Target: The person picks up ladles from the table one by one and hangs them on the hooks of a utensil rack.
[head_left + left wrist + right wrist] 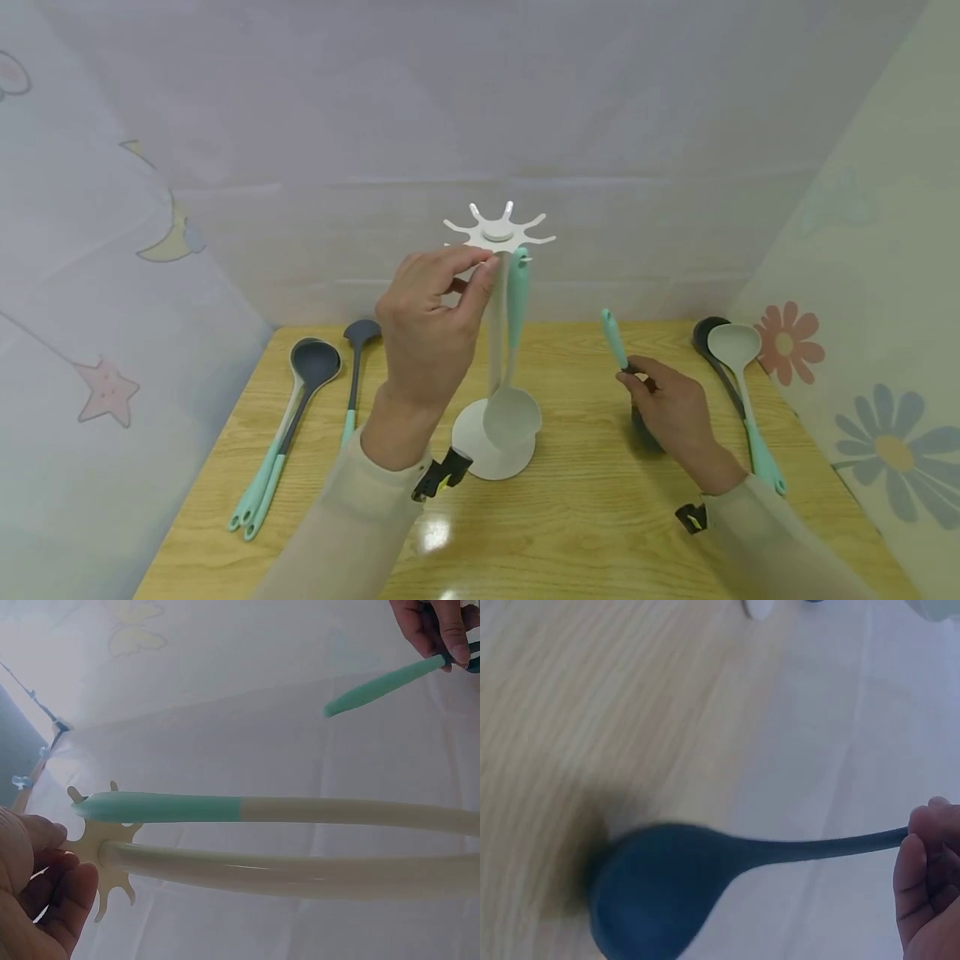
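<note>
A white rack (497, 229) with hooks radiating from its top stands on a round base. My left hand (431, 325) pinches the edge of that hook wheel between thumb and fingers, also visible in the left wrist view. From one hook hangs a white ladle (513, 417) with a mint-green handle, its bowl down beside the post. To the right, my right hand (670, 408) grips a dark spoon (667, 889) by its shaft, just below the mint handle (613, 337). The spoon's broad bowl points down, close above the table, and is partly behind the hand in the head view.
On the left of the wooden table (585, 533) lie dark and white ladles (315, 362) and a dark turner (362, 332), partly hidden by my left arm. A white spoon (735, 343) overlaps a dark utensil (705, 333) at right. Cloth-covered walls (360, 100) enclose the table.
</note>
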{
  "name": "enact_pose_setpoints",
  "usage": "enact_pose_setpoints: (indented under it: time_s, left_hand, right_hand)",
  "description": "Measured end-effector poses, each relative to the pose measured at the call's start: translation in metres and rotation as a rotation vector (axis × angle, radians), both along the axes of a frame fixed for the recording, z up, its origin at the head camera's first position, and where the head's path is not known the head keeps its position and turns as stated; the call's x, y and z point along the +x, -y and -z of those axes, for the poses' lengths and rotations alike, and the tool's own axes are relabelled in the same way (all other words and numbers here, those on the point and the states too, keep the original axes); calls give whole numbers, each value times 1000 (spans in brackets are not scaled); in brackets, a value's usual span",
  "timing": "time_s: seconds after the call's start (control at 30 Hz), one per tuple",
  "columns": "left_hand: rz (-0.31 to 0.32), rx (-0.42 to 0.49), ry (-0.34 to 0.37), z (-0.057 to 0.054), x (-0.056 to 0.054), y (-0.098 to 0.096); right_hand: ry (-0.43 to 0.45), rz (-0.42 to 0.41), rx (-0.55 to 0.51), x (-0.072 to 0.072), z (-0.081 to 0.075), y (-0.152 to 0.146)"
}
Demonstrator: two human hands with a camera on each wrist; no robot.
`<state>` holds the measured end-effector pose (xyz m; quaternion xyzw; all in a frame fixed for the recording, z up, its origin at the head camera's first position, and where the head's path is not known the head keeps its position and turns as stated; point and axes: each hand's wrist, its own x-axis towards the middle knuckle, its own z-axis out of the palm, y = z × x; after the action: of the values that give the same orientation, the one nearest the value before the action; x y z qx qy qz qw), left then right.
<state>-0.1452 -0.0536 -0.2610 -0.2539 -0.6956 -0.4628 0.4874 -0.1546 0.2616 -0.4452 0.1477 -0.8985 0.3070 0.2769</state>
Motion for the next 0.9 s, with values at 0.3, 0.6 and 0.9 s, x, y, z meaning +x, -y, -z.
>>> enact_pose_setpoints:
  time_s: [0.3,0.6,0.9]
  left_hand:
    - [-4,-2,24,1,4,3]
    - [-7,4,42,1,5,6]
    - [7,12,31,-2,2,5]
  right_hand:
    - [-53,-62,-191,6,-32,41]
    - [-185,-206,-293,16,-82,73]
    - [-294,-324,-284,22,-113,91]
